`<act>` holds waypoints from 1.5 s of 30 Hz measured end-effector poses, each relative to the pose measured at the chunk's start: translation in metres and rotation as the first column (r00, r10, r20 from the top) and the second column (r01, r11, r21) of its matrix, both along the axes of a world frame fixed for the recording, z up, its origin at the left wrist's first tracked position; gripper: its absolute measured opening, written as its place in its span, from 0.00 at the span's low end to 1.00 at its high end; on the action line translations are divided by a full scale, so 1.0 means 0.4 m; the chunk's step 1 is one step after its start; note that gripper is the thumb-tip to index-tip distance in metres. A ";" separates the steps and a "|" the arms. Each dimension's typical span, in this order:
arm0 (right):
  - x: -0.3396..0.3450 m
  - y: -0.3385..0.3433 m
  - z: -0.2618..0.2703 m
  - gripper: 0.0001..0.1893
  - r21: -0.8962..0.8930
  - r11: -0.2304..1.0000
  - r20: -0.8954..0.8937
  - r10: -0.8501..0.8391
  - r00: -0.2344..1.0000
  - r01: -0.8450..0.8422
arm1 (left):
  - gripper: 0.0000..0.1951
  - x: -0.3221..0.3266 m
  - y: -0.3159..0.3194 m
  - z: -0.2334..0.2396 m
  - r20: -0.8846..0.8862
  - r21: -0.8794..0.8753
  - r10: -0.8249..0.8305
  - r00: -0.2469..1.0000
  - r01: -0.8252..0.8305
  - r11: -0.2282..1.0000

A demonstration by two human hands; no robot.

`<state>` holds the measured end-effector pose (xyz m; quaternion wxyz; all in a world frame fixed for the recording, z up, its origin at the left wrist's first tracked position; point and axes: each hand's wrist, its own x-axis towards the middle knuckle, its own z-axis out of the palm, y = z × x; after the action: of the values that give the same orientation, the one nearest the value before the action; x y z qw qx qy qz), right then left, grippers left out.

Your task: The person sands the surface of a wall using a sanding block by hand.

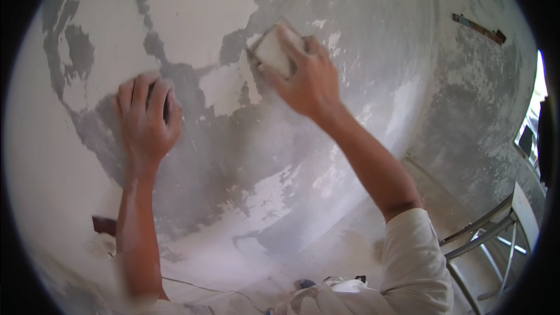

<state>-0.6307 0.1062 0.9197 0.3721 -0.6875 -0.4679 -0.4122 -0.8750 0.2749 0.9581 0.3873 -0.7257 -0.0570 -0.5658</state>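
My right hand grips a pale rectangular sanding block and presses it against a plastered wall. The block and fingertips are slightly blurred. To the left, my left hand rests against the same wall, its fingers bent and spread with dark gaps between them. I see nothing held in it, though its palm is hidden. White patches and bare grey areas cover the wall around both hands. Powdery white streaks show below them.
A metal-framed stand or chair is at the lower right. Above it, a narrow strip is on the adjoining wall, near a bright opening. A thin cable runs along the floor. A dark brown piece shows behind my left forearm.
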 end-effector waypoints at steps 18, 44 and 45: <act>-0.192 -0.094 -0.059 0.49 -0.183 0.829 -0.099 0.519 0.849 -0.528 | 0.24 -0.008 -0.239 -0.098 0.561 -0.823 -0.544 0.624 0.344 -0.453; -0.180 0.012 0.093 0.43 -0.223 0.966 0.607 0.244 0.756 -0.133 | 0.10 -0.127 -0.116 0.156 0.055 -0.292 -0.089 0.994 0.101 0.951; -0.193 0.038 0.096 0.43 -0.217 0.969 0.679 0.238 0.695 -0.120 | 0.11 -0.147 -0.086 0.174 0.128 -0.259 -0.032 0.991 0.064 0.964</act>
<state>-0.7080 0.1213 0.9581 0.1508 -0.4580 -0.6690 -0.5656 -0.9336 0.2407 1.0278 0.2697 -0.7357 -0.1375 -0.6059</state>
